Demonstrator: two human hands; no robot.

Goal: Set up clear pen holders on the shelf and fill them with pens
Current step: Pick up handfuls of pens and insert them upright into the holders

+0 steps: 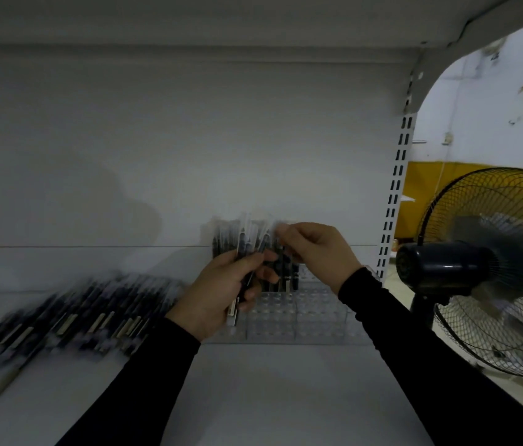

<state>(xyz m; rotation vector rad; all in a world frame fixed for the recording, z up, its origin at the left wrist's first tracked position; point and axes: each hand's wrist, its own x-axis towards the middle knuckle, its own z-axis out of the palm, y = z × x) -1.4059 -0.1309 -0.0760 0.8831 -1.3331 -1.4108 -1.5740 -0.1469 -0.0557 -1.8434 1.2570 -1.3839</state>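
The clear plastic pen holder with a grid of small compartments stands on the white metal shelf, against the rear panel, directly below both hands. Its rear-left cells already carry upright dark pens; the front and right cells appear vacant.

The left hand grips a bundle of dark-barrelled pens with clear caps, long axes near vertical, caps uppermost. The right hand pinches at the cap end of one pen in that bundle, fingertips closed on it. The right hand lies nearer the vacant cells, which sit below and slightly right of its grip; a pen drawn out needs to stay upright to enter a cell.

A loose row of dark pens with pale bands lies flat on the shelf, well left of the holder.

No writing is legible; motion blur obscures any labels.
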